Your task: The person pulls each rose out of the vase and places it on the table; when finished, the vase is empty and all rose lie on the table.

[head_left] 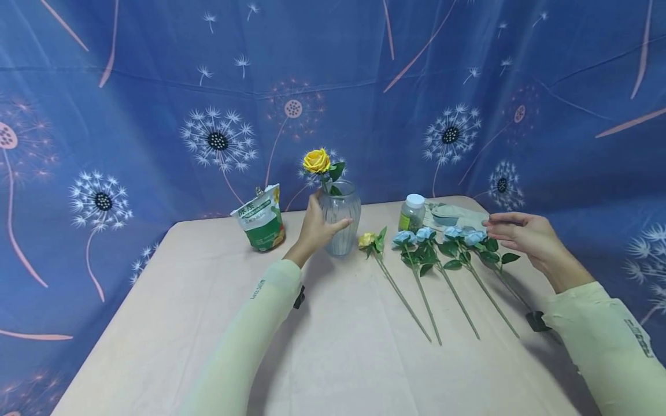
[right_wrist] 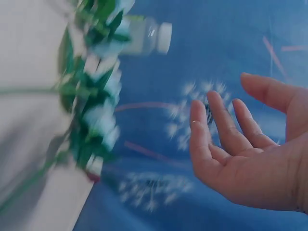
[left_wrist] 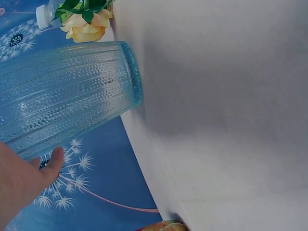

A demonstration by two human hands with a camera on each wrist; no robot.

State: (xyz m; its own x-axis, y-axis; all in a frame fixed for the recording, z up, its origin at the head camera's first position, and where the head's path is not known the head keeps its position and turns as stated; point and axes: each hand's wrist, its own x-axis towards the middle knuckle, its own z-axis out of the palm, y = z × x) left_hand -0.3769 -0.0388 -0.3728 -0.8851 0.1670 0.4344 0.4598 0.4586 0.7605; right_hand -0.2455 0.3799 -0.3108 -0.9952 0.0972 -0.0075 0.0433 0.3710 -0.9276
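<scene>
A ribbed clear glass vase (head_left: 340,222) stands on the table, with a yellow rose (head_left: 317,161) upright in its mouth. My left hand (head_left: 315,226) holds the vase from its left side, thumb across the front; part of the fingers is hidden. In the left wrist view, the hand (left_wrist: 24,180) shows at the vase's lower edge. My right hand (head_left: 528,240) is held above the table's right side, fingers loosely bent and nothing in them. Closest to it are the blue roses (head_left: 474,238), lying with stems toward me. Between them and the vase lies a pale yellow rose (head_left: 367,240).
A green and white bag (head_left: 262,222) stands left of the vase. Behind the blue roses are a white-capped bottle (head_left: 413,212) and a pale folded cloth-like item (head_left: 458,215). A blue dandelion-print curtain (head_left: 354,110) hangs behind the table (head_left: 333,346).
</scene>
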